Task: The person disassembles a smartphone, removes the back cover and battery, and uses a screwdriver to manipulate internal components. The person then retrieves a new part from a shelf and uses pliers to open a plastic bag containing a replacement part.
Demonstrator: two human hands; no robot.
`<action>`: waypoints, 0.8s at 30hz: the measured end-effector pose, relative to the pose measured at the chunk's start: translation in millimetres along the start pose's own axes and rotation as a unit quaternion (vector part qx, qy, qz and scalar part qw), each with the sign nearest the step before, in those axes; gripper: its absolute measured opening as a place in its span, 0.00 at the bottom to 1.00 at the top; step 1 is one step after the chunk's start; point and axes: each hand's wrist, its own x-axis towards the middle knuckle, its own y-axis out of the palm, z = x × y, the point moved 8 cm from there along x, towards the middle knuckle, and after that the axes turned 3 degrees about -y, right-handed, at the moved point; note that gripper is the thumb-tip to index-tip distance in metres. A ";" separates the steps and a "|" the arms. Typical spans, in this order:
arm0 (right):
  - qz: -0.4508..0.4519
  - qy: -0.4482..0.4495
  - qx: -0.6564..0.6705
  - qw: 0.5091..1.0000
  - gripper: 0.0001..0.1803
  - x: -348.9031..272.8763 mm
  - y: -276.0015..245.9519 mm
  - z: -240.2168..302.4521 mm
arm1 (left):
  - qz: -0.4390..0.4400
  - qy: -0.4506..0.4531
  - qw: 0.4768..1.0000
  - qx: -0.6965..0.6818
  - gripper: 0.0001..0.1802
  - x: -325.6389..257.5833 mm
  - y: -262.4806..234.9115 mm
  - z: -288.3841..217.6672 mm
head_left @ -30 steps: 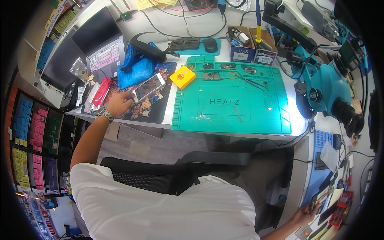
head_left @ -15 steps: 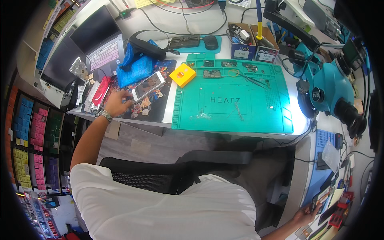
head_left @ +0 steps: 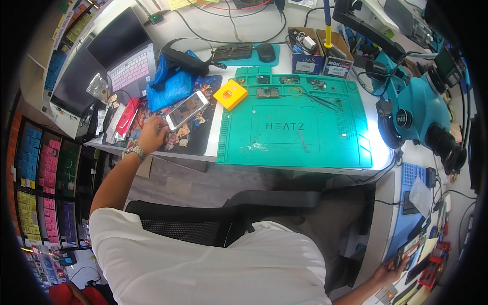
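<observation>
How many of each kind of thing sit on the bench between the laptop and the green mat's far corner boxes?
Laptop: 1
White smartphone at the left hand: 1
Yellow block: 1
Blue cloth: 1
Green work mat: 1
Small cardboard boxes: 2
Black mouse: 1
Total: 8

An electronics repair workshop is shown. A green silicone work mat [head_left: 300, 127] is laid on the white table [head_left: 213, 109]; small circuit boards [head_left: 268, 92] and tweezers [head_left: 321, 99] are scattered along the mat's far edge. A teal stereo microscope [head_left: 424, 119] is mounted to the right of the mat, and a soldering iron [head_left: 328, 23] is stood in a box behind it. To the left of the mat a phone [head_left: 187, 110], a yellow box [head_left: 230, 94] and a laptop [head_left: 119, 61] are seen. Racks of coloured small-parts packets [head_left: 38, 173] are hung far left of the mat.
</observation>
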 end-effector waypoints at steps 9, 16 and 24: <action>-0.053 0.002 -0.037 0.998 0.13 -12.2 10.8 3.5 | -0.064 0.067 0.996 -0.002 0.06 -14.4 -2.6 -6.6; -0.077 -0.006 -0.055 0.995 0.13 -20.8 25.7 7.4 | -0.119 0.042 0.992 0.011 0.07 -15.9 -27.2 -10.0; -0.031 0.013 -0.028 0.999 0.16 -11.0 10.7 1.8 | -0.137 0.073 0.985 0.079 0.09 -13.8 -39.4 -22.9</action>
